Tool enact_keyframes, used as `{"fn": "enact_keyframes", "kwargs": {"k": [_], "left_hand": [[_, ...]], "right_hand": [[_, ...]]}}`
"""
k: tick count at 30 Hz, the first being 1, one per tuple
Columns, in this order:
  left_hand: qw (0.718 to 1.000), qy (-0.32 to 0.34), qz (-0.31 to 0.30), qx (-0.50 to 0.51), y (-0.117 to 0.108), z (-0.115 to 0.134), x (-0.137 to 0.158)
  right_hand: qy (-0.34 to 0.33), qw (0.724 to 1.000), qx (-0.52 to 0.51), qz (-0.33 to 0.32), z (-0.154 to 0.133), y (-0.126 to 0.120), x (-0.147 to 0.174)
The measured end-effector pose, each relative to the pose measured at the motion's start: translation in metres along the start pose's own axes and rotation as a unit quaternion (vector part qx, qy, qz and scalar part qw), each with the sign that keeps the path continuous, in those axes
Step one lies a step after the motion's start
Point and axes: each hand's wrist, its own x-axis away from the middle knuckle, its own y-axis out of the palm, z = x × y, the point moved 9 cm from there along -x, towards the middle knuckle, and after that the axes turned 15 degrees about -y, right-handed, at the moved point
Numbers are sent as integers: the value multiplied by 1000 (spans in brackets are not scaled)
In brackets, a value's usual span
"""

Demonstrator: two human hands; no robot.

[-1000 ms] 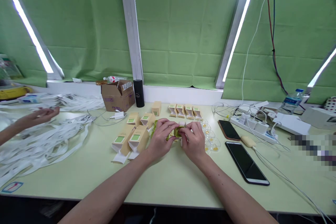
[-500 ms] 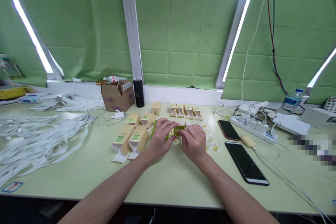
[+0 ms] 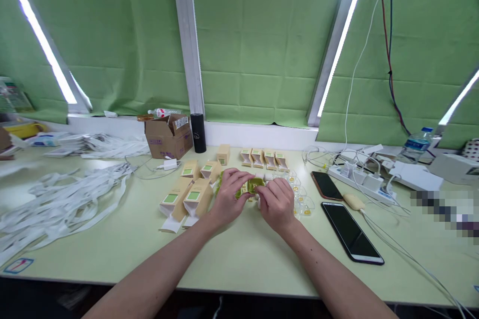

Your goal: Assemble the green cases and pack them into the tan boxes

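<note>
Head view. Since the frame half a second earlier, the mouth of the green carton has tipped to show more of its hollow inside, and a brown object, partly cut off, has come in at the left edge; the two hands hardly shift. The carton lies at the centre of the frame, between the hands. The left hand is curled closed around its middle, thumb opposite fingers. The right hand has its fingers bent in at the carton's right end; whether they pinch the rim or only press it cannot be told.

Handling, as judged: the left hand best serves as a steady clamp, firm but not crushing, while the right fingertips work lightly at the rim, keeping the thin wall from creasing.

Counts: cream boxes, nine, five left of centre and four in a row beyond the hands; phones, two, right of centre; bottles, two, one at right and one behind the cardboard box; that box, one; black cylinder, one, beside it. Clear cups, several, are partly hidden by the right hand and defy an exact count.
</note>
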Motion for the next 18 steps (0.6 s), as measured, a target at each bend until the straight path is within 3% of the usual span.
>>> {"fn": "enact_keyframes", "kwargs": {"k": [18], "left_hand": [[1000, -12, 19, -6, -1, -9, -1]], "right_hand": [[2, 1000, -4, 3, -3, -2, -1]]}}
